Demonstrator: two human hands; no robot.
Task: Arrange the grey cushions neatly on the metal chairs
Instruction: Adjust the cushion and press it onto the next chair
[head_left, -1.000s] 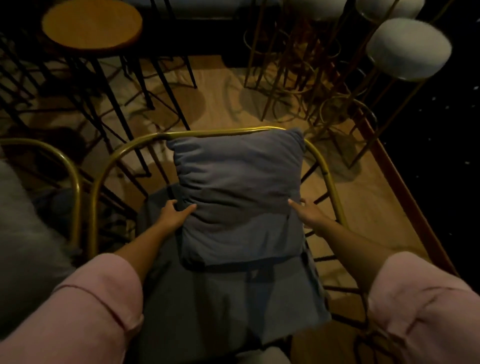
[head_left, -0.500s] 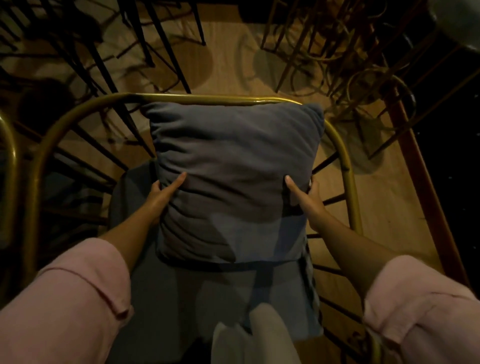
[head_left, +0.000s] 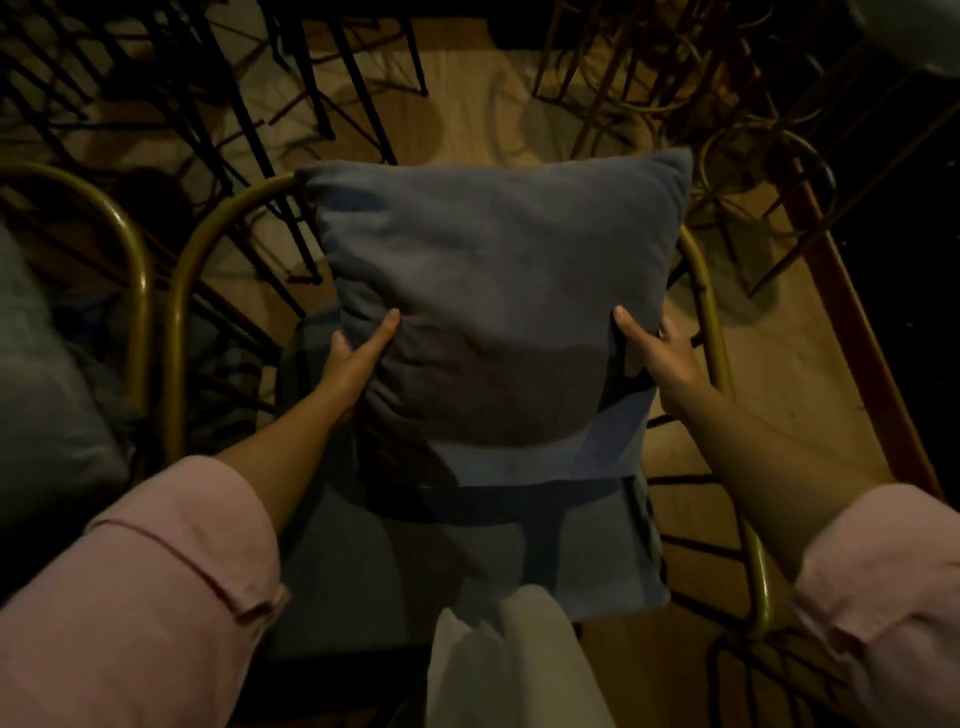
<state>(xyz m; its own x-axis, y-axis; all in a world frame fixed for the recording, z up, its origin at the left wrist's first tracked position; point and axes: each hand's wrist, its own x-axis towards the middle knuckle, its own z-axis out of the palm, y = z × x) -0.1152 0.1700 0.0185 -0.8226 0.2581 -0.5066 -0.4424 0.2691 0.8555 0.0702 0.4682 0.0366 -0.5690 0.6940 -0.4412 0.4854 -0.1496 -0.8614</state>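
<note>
Left hand (head_left: 353, 364) and right hand (head_left: 660, 358) grip pinches square grey fabric cushion (head_left: 498, 312) by both sides, upright against curved gold metal chair (head_left: 179, 312) backrest to square it.

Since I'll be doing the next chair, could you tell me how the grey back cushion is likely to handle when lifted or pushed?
The grey back cushion is probably soft and floppy: its fabric creases where the left hand and right hand press its sides. It likely is light for its size. Propped against the chair frame, it may slump or tip once released.
</note>
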